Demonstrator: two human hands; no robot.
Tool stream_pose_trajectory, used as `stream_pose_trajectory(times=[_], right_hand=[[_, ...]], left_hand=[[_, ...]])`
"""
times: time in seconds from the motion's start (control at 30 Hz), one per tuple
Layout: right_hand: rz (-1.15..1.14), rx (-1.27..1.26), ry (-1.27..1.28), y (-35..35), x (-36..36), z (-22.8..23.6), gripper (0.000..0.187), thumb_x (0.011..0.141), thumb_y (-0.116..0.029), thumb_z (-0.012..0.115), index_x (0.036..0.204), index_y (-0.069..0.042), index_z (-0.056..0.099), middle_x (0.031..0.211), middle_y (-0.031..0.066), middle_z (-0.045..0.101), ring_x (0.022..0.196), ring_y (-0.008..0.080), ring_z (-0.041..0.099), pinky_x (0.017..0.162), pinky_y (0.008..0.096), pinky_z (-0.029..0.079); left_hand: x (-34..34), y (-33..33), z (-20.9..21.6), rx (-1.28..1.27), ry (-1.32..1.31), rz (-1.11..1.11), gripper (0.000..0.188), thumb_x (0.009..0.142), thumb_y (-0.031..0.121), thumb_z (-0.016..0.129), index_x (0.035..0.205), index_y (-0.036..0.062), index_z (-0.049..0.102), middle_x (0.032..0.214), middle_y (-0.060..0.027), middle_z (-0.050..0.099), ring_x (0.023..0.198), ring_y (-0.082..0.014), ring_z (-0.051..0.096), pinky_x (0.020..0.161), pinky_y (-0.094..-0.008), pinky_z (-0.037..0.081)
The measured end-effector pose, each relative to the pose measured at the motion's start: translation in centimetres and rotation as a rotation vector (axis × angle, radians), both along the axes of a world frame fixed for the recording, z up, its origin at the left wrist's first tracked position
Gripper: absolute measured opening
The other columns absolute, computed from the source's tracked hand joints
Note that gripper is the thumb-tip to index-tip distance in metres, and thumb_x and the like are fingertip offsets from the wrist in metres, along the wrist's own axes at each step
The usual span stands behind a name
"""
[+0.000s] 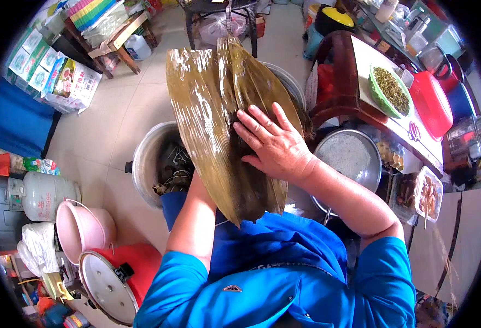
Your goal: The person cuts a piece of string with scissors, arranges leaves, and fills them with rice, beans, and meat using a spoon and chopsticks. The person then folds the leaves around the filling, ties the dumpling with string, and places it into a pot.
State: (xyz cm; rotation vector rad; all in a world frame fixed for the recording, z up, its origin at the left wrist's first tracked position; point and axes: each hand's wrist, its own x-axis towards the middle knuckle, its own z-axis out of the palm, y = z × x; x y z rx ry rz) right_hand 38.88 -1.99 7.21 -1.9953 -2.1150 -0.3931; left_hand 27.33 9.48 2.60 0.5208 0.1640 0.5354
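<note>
Several long, wet, brownish-green bamboo leaves (199,104) lie overlapped in front of me. My right hand (276,143) rests flat on top of them, fingers spread. Beneath the leaves goes my left forearm (192,218); the left hand itself is hidden under them. Below and to the left stands a large metal pot (143,164) with dark leaf-wrapped bundles (177,169) inside. To the right is a metal basin (350,156) holding whitish contents, perhaps grain in water. Another metal vessel (290,82) shows partly behind the leaves.
On the right, a table (365,60) carries a green basket (381,95) of small greenish pieces, a red lid (433,104) and scissors (414,131). A clear tub of brown pieces (427,194) is nearer. At left stand a pink bucket (84,229), red cooker (142,268) and gas cylinder (49,195).
</note>
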Motion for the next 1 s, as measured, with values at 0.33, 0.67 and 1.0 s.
stream_pose_trajectory(times=[0.33, 0.67, 1.0], right_hand=[[-0.044, 0.071, -0.05, -2.2, 0.8, -1.1, 0.039, 0.074, -0.026, 0.065, 0.108, -0.007, 0.059, 0.116, 0.0101, 0.054, 0.115, 0.0274, 0.047, 0.103, 0.0434, 0.033], [-0.951, 0.173, 0.398, -22.3, 14.5, -14.2, 0.03, 0.078, -0.01, 0.056, 0.107, -0.012, 0.06, 0.096, 0.0161, 0.061, 0.089, 0.035, 0.057, 0.081, 0.0434, 0.047], [-1.101, -0.204, 1.413, -30.6, 11.2, -33.7, 0.031, 0.087, -0.022, 0.054, 0.114, -0.007, 0.06, 0.109, 0.0144, 0.062, 0.099, 0.0214, 0.058, 0.086, 0.0336, 0.044]], left_hand=[[2.7, -1.2, -4.5, 0.025, -0.007, -0.178, 0.046, 0.099, 0.03, 0.027, 0.139, 0.0077, 0.029, 0.136, -0.0098, 0.039, 0.123, -0.0218, 0.04, 0.106, -0.0347, 0.031], [5.3, -5.1, -2.3, -0.101, 0.068, -0.255, 0.05, 0.096, 0.039, 0.038, 0.133, 0.0056, 0.039, 0.13, -0.0088, 0.046, 0.115, -0.0229, 0.045, 0.098, -0.0348, 0.038], [5.7, -5.6, -4.7, -0.074, 0.185, -0.274, 0.049, 0.096, 0.038, 0.039, 0.133, 0.0056, 0.039, 0.129, -0.0087, 0.046, 0.115, -0.0228, 0.045, 0.099, -0.0347, 0.038]])
